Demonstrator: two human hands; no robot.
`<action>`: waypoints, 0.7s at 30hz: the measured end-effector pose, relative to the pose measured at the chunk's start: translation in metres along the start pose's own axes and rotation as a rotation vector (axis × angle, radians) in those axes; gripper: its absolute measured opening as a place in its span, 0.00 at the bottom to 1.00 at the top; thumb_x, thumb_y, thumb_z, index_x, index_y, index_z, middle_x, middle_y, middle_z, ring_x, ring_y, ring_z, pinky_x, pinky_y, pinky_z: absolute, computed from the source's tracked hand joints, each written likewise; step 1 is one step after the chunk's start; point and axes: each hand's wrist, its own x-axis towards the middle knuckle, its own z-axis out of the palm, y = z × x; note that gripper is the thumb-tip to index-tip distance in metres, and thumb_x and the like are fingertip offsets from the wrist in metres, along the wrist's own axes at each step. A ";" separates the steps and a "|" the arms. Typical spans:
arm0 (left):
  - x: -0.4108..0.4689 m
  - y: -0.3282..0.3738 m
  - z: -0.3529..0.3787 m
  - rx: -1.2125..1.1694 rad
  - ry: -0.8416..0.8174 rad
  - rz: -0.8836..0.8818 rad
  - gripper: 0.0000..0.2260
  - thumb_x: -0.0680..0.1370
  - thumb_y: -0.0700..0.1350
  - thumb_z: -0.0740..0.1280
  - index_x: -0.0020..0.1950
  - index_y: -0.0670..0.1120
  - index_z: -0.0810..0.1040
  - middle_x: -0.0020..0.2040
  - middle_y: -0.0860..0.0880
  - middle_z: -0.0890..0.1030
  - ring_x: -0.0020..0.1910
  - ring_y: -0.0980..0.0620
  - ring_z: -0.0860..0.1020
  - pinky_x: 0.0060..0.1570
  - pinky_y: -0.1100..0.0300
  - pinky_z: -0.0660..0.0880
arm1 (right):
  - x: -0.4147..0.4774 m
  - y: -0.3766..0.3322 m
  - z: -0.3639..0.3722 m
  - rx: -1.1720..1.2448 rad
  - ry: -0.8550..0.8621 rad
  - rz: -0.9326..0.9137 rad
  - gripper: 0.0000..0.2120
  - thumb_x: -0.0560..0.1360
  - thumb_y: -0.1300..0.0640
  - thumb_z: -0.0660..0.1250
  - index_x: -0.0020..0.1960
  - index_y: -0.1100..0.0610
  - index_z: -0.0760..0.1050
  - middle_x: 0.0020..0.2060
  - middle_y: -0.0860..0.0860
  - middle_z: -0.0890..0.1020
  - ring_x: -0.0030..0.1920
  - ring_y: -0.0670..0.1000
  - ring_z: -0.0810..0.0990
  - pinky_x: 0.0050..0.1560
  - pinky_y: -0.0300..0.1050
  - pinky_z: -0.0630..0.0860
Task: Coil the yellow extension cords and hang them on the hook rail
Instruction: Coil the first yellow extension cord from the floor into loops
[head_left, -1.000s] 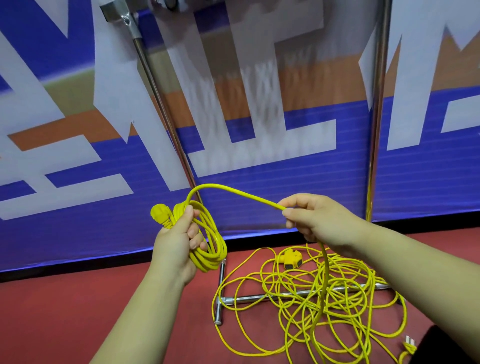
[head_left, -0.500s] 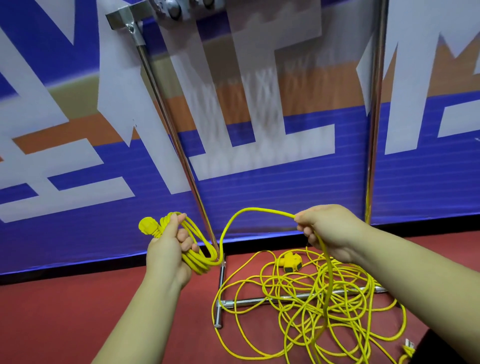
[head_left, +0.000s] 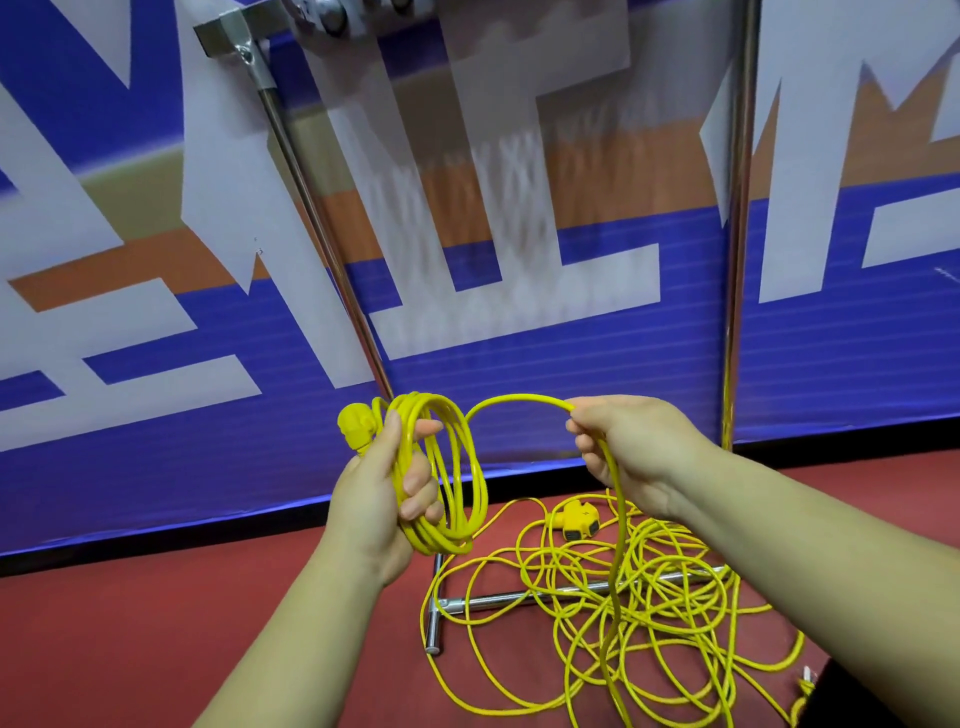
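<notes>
My left hand grips a small coil of yellow extension cord, several loops hanging from the fist, with the yellow plug sticking out to the left of the thumb. My right hand pinches the same cord a short way along; an arch of cord joins the two hands. From the right hand the cord drops to a loose tangle of yellow cord on the red floor, where a yellow socket block lies. The hook rail runs along the top edge, mostly cut off.
A metal rack stands before a blue, white and orange banner wall: a slanted left pole, an upright right pole and a floor base bar under the tangle. A second plug lies at the bottom right.
My right hand has come in toward the left hand, shortening the cord arch into another loop. The left hand's coil now hangs larger. The view has tilted down slightly.
</notes>
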 end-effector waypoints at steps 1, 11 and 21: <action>-0.001 -0.002 0.001 0.007 -0.018 -0.018 0.20 0.80 0.59 0.60 0.52 0.43 0.80 0.24 0.50 0.62 0.17 0.56 0.60 0.22 0.64 0.66 | -0.001 0.000 0.001 -0.008 -0.019 -0.008 0.06 0.80 0.62 0.64 0.52 0.58 0.80 0.37 0.52 0.81 0.32 0.45 0.76 0.34 0.38 0.74; 0.000 -0.021 0.009 0.155 -0.082 -0.137 0.29 0.78 0.64 0.59 0.58 0.39 0.78 0.27 0.46 0.63 0.20 0.52 0.62 0.25 0.59 0.68 | -0.015 -0.002 0.014 -0.179 -0.166 -0.140 0.06 0.79 0.57 0.67 0.53 0.54 0.82 0.32 0.48 0.80 0.28 0.43 0.72 0.29 0.37 0.69; 0.001 -0.031 0.023 0.066 -0.072 -0.259 0.30 0.78 0.69 0.56 0.54 0.42 0.77 0.31 0.44 0.69 0.24 0.49 0.66 0.32 0.56 0.69 | -0.047 -0.008 0.032 -0.573 -0.350 -0.234 0.18 0.78 0.67 0.56 0.60 0.60 0.80 0.25 0.45 0.79 0.21 0.41 0.72 0.25 0.32 0.68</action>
